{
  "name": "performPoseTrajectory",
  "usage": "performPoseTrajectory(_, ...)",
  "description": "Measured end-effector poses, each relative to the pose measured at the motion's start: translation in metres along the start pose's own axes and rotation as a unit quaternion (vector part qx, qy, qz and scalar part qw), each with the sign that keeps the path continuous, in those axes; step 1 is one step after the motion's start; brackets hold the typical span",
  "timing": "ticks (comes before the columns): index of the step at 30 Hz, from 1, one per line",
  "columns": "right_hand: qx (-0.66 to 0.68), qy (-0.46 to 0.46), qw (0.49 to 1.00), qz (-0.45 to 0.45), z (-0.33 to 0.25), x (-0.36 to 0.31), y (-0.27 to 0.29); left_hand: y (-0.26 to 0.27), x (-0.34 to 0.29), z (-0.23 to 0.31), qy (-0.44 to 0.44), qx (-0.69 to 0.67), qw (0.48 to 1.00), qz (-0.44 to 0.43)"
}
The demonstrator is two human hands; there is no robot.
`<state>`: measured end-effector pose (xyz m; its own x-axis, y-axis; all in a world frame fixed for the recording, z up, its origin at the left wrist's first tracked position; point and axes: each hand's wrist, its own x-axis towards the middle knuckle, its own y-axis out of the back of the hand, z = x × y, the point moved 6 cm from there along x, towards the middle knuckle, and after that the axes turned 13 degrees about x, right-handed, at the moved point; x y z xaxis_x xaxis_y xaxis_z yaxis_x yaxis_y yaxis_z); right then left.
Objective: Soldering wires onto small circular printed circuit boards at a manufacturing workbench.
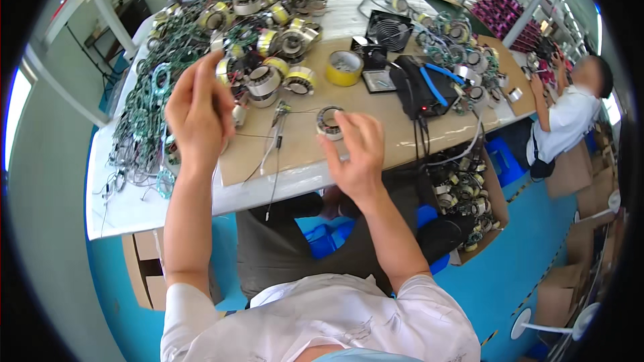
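My right hand (359, 157) is at a small ring-shaped motor stator (323, 135), its thumb at the near edge and a fingertip at the right side. My left hand (198, 110) is raised over the left part of the bench, its fingers stretched out and nothing seen in them. Between the hands lies a small wired part (280, 110), with thin leads (272, 151) trailing toward the near edge. Just beyond my left hand stand several stators with yellow tape, one of them a white-sided stator (262, 82).
Green wired boards (144, 114) are heaped at left. Beyond the stator are a yellow tape roll (343, 68), a fan (389, 30), a black box (419, 90) and blue-handled pliers (433, 84). A carton of stators (493, 194) stands below at right. A person (567, 114) works at far right.
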<state>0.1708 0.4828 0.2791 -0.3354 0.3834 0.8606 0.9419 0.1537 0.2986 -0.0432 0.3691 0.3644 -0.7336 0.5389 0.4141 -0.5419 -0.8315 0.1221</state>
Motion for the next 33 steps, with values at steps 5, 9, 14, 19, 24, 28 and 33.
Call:
performPoseTrajectory(5,-0.004,-0.014,0.999,-0.037,0.026,-0.001,-0.029,-0.032,0.025,-0.049,0.138,-0.039,0.986,-0.090)
performPoseTrajectory(9,0.025,-0.021,0.999,-0.029,0.038,0.001,-0.036,-0.036,0.022,-0.069,0.189,0.054,0.966,-0.166)
performPoseTrajectory(14,0.062,-0.007,0.998,0.005,0.038,0.015,-0.018,-0.068,0.011,-0.060,-0.001,0.401,0.894,-0.200)
performPoseTrajectory(19,0.267,-0.133,0.954,0.031,0.050,-0.003,-0.039,-0.052,0.000,-0.078,-0.112,0.513,0.839,-0.143)
performPoseTrajectory(24,0.398,-0.296,0.868,0.022,0.073,-0.009,-0.033,-0.068,0.010,-0.083,-0.085,0.437,0.867,-0.224)
performPoseTrajectory(28,0.448,-0.300,0.842,-0.011,0.076,-0.002,-0.036,-0.075,0.004,-0.053,-0.108,0.343,0.907,-0.219)
performPoseTrajectory(33,0.488,-0.270,0.829,-0.044,0.069,0.020,-0.052,-0.083,0.017,-0.033,-0.374,0.216,0.899,-0.080)
